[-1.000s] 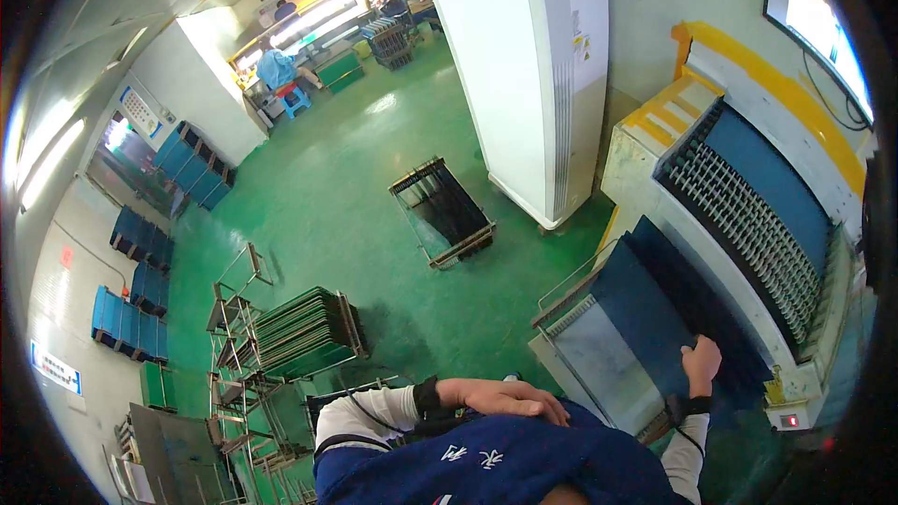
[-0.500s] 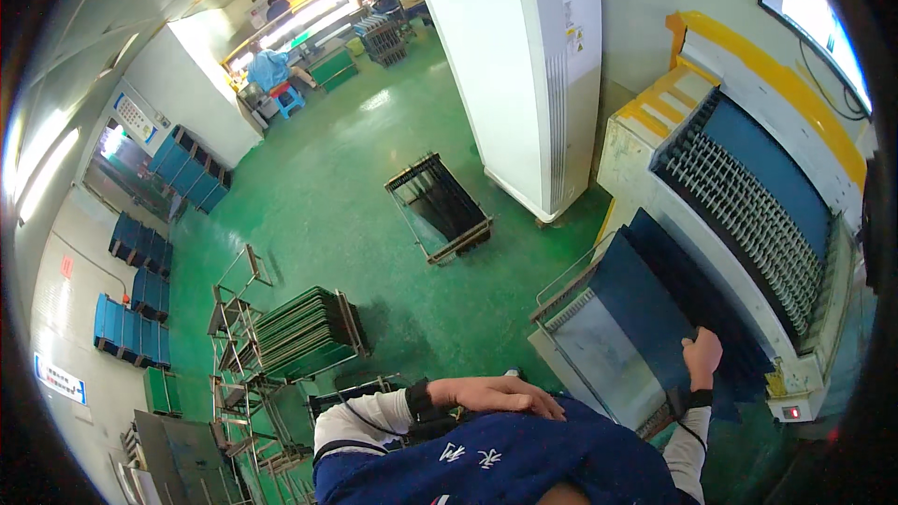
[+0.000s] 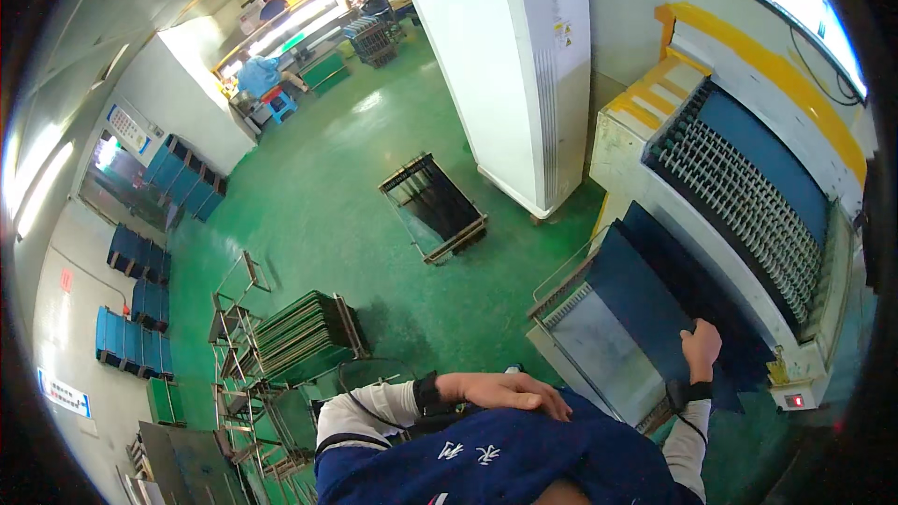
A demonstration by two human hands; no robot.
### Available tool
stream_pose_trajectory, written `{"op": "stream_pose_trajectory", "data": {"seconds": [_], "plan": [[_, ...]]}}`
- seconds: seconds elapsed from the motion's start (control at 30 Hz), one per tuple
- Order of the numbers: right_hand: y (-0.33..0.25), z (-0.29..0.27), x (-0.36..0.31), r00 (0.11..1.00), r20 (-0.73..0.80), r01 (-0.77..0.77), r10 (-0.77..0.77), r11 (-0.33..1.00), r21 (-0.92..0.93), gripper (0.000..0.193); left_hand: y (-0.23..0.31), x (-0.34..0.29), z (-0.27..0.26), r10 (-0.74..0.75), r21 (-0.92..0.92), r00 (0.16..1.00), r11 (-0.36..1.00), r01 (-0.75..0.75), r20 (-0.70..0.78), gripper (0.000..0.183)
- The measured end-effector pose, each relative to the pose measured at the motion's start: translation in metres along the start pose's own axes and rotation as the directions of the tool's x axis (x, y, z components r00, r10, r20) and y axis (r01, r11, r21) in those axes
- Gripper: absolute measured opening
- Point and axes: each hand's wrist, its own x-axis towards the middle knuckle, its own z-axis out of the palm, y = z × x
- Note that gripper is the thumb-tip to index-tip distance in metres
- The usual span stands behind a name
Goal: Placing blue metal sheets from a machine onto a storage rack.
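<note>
My right hand [image 3: 701, 348] is closed on the near edge of a dark blue panel [image 3: 629, 285], thumb on top. This thin, flat sheet leans in a metal wire rack [image 3: 565, 305] with slotted sides. Several more dark panels [image 3: 678, 257] stand fanned out behind it, towards the machine. A greyish bare area of the rack shows left of the panels. Across the front of my dark blue apron [image 3: 524, 449] lies my left hand [image 3: 510, 395], its fingers stretched out and nothing in it.
A conveyor machine with rows of rollers [image 3: 748, 196] stands at the right, beside a tall white cabinet [image 3: 496, 65]. One rack of dark panels [image 3: 435, 208] sits mid-floor. Another rack of panels [image 3: 304, 332] and metal frames [image 3: 238, 355] stand at left. A seated person [image 3: 260, 79] is far off.
The whole view has shifted slightly. My right hand stays on the panel's edge, and my left hand remains against the apron with its fingers a little lower.
</note>
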Motion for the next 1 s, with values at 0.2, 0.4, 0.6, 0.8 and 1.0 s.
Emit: {"op": "stream_pose_trajectory", "data": {"seconds": [0.2, 0.4, 0.6, 0.8, 1.0], "plan": [[0.016, 0.013, 0.010, 0.999, -0.036, 0.015, -0.015, 1.000, 0.007, 0.035, 0.002, -0.010, -0.005, -0.085, 0.005, 0.996, 0.996, 0.085, -0.038, 0.061], [0.014, 0.004, 0.014, 0.997, -0.031, 0.068, -0.068, 0.998, 0.002, 0.028, 0.004, -0.020, -0.008, -0.098, -0.050, 0.992, 0.994, 0.094, -0.079, 0.059], [0.012, -0.002, 0.008, 0.998, 0.043, 0.049, -0.051, 0.998, 0.046, 0.029, 0.008, 0.007, -0.002, -0.063, 0.099, 0.998, 0.993, 0.060, 0.028, 0.055], [0.013, 0.007, -0.007, 0.993, 0.062, 0.094, -0.097, 0.995, 0.043, 0.026, 0.005, 0.032, -0.007, -0.119, 0.193, 0.976, 0.978, 0.083, 0.180, 0.055], [0.011, 0.007, -0.013, 0.988, 0.092, 0.120, -0.126, 0.991, 0.061, 0.025, 0.003, 0.023, -0.013, -0.135, 0.126, 0.977, 0.985, 0.115, 0.163, 0.052]]}}
